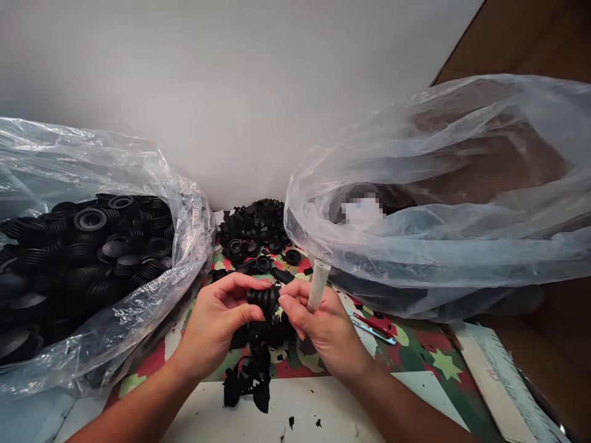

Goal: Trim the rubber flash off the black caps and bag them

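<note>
A ribbed black rubber bellows (263, 299) sits between my two hands in the middle of the head view. My left hand (221, 311) is closed around its left end, thumb below and fingers above. From the other side, the fingertips of my right hand (318, 314) meet the bellows. A tool with a pale, wrapped-looking handle (318, 286) stands up out of my right fist; its working end is hidden. Torn black rubber scraps (252, 375) lie just below my hands.
A clear plastic bag (189, 215) full of black rubber bellows (92, 258) stands left. Behind my hands is a heap of black rubber pieces (256, 224). Another plastic bag (462, 246) lines a cardboard box (530, 37) at right. A red-handled cutter (373, 326) lies beside my right hand.
</note>
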Demonstrator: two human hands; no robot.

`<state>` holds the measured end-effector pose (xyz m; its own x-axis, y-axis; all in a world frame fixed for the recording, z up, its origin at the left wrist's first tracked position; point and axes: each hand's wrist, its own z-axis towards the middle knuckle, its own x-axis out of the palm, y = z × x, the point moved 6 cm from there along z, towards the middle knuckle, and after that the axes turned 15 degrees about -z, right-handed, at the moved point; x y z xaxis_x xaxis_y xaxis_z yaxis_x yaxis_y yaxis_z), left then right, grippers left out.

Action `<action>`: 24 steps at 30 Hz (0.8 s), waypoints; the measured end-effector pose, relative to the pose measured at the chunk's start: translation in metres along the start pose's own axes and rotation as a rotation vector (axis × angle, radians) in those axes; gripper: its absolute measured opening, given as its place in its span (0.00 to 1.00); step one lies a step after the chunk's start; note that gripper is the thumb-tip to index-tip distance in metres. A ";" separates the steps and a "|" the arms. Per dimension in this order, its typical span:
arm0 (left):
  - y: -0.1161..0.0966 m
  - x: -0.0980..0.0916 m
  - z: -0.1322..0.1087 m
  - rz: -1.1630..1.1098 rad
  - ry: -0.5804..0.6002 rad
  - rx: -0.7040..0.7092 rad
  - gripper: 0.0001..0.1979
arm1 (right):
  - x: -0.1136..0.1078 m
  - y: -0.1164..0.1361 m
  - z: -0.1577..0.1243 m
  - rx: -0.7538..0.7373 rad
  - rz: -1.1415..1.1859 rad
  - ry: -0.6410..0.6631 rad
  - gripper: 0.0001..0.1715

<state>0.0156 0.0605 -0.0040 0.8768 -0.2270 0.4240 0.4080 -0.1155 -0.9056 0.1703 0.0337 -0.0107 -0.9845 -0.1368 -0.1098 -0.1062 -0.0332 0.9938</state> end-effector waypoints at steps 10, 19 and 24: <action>-0.013 -0.002 -0.002 0.301 -0.031 0.107 0.03 | -0.016 0.008 -0.001 -0.208 -0.182 -0.236 0.25; -0.027 0.008 -0.006 0.525 0.000 0.244 0.01 | -0.019 0.039 -0.022 -0.655 -0.486 -0.305 0.19; -0.028 0.007 -0.006 0.606 0.007 0.283 0.03 | -0.009 0.036 -0.025 -0.731 -0.603 -0.319 0.07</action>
<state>0.0085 0.0569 0.0242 0.9707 -0.1782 -0.1613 -0.1042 0.2928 -0.9505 0.1788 0.0090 0.0257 -0.7971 0.3721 -0.4755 -0.5940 -0.6247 0.5069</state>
